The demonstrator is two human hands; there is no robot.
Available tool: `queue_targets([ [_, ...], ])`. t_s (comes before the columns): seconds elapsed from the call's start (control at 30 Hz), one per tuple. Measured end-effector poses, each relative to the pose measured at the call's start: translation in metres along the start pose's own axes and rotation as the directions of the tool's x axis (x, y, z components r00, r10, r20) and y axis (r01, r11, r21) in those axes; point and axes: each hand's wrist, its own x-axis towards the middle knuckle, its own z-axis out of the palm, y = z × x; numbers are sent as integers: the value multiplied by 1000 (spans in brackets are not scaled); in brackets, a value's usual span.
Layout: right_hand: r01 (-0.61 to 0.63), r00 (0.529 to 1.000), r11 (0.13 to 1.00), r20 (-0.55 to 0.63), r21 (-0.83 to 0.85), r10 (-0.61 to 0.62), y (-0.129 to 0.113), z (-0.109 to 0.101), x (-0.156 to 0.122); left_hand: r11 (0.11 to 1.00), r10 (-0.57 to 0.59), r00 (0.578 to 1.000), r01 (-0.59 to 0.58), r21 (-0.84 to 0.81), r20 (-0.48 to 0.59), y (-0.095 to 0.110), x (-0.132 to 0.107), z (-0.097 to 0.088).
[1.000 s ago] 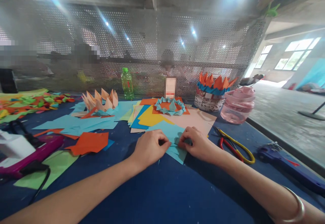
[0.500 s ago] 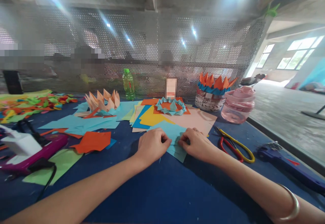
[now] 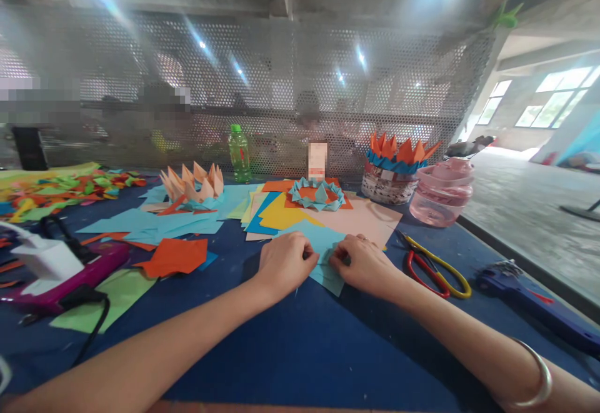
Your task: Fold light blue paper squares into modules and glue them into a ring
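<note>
Both hands rest on the blue table (image 3: 300, 344) near its middle, pinching a small light-blue paper piece (image 3: 328, 262) between them. My left hand (image 3: 285, 264) is curled, its fingertips gripping the paper's left side. My right hand (image 3: 363, 264) is curled too, holding the right side, and its fingers cover part of the fold. The piece lies on top of more light-blue sheets. A silver bangle (image 3: 539, 380) circles my right forearm.
Scissors with red and yellow handles (image 3: 434, 265) and a dark blue tool (image 3: 534, 305) lie to the right. A pink jar (image 3: 442, 191), folded paper crowns (image 3: 193, 183), a green bottle (image 3: 239, 152), a purple glue gun (image 3: 65, 269) and loose coloured sheets surround the hands. A perforated metal screen backs the table.
The view has shifted slightly. Both hands stay pinched on the blue paper, which has edged a little away from me.
</note>
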Motion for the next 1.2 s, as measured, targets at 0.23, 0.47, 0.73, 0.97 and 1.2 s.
queue_targets([
  [0.23, -45, 999, 999, 22, 12, 44, -1, 0, 0, 999, 30, 1000, -30, 38, -9, 1, -1, 1],
  [0.47, -113, 991, 994, 69, 11, 112, -3, -4, 2, 997, 38, 999, -36, 63, -19, 3, -3, 2],
  [0.73, -88, 992, 996, 87, 16, 86, 0, -5, 2, 997, 70, 997, -69, 38, -31, 2, -4, 3],
  [0.97, -91, 990, 993, 117, 75, 82, 8, -7, 1, 997, 25, 999, -26, -69, -24, -4, 1, 4],
  [1.2, -43, 993, 994, 110, 101, 31, 11, -7, 1, 995, 68, 997, -65, -78, 37, -6, 0, 0],
])
